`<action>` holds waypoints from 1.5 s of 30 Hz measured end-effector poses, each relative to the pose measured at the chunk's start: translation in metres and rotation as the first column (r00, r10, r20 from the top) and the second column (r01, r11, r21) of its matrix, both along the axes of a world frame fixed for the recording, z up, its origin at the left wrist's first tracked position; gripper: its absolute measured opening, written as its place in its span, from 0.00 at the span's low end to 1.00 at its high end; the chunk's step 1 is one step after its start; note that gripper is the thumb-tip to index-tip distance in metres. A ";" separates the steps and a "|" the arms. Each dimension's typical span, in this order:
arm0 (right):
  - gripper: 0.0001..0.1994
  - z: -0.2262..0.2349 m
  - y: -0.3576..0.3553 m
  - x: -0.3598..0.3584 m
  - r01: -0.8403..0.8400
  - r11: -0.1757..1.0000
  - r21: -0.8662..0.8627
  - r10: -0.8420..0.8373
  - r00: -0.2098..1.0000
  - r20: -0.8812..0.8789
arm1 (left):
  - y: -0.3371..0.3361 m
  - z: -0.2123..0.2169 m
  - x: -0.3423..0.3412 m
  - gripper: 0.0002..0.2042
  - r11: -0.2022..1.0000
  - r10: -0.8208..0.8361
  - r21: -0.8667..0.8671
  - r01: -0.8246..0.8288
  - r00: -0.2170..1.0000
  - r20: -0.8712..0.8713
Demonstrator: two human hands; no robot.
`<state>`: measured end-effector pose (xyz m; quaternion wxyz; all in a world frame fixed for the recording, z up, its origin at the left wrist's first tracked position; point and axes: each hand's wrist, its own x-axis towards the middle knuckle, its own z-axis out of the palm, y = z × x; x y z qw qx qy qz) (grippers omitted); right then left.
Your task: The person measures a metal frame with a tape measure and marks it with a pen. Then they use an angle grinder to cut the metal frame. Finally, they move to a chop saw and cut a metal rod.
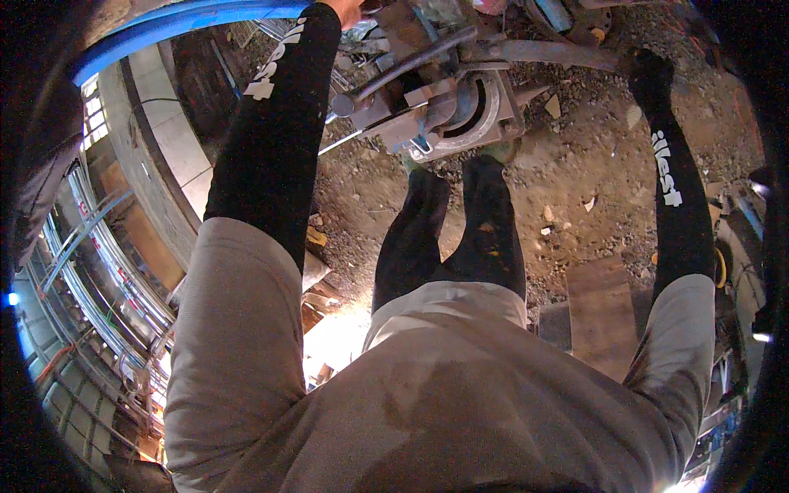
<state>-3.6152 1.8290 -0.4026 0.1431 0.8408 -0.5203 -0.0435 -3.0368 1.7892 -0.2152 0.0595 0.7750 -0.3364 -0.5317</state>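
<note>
My right hand [651,74], dark in shadow below a black sleeve, is closed at the right end of a long, slightly curved rusty metal bar [546,54]. At the top edge my left hand [348,11] shows only in part, its fingers cut off by the picture's rim. It is close to a thick blue curved pipe or rail [189,23]. Between my arms, just beyond my feet, a worn metal machine base [485,111] with a curved slot stands on the ground. A round-ended metal rod [403,70] slants across its left side.
Bare dirt ground [575,164] with scattered chips and stones surrounds the machine. A wooden board [600,316] lies at right, near my body. Bundles of long metal tubes or rods [103,263] run along the left side, beside a pale beam [144,156]. Metal scraps clutter the far side.
</note>
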 end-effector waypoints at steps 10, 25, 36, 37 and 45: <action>0.25 -0.002 -0.002 -0.011 -0.109 0.986 -0.125 0.129 0.978 0.165 | 0.000 -0.018 -0.007 0.32 0.998 0.039 -0.047 -0.040 0.999 -0.034; 0.22 0.002 0.002 -0.003 -0.038 0.999 -0.009 0.039 0.992 0.122 | -0.014 -0.025 0.019 0.37 0.993 -0.076 0.071 0.090 0.980 -0.183; 0.19 0.016 -0.001 0.007 -0.093 0.989 -0.112 0.118 0.961 0.249 | 0.008 -0.062 0.015 0.20 0.984 0.083 -0.107 -0.146 0.888 -0.453; 0.19 0.019 0.001 0.010 -0.064 0.994 -0.084 0.080 0.974 0.211 | 0.012 -0.061 0.015 0.19 0.979 0.085 -0.125 -0.160 0.882 -0.463; 0.21 0.040 0.006 0.026 0.035 0.999 0.014 -0.037 0.988 0.151 | -0.001 -0.064 0.007 0.28 0.953 -0.124 -0.231 0.196 0.948 0.293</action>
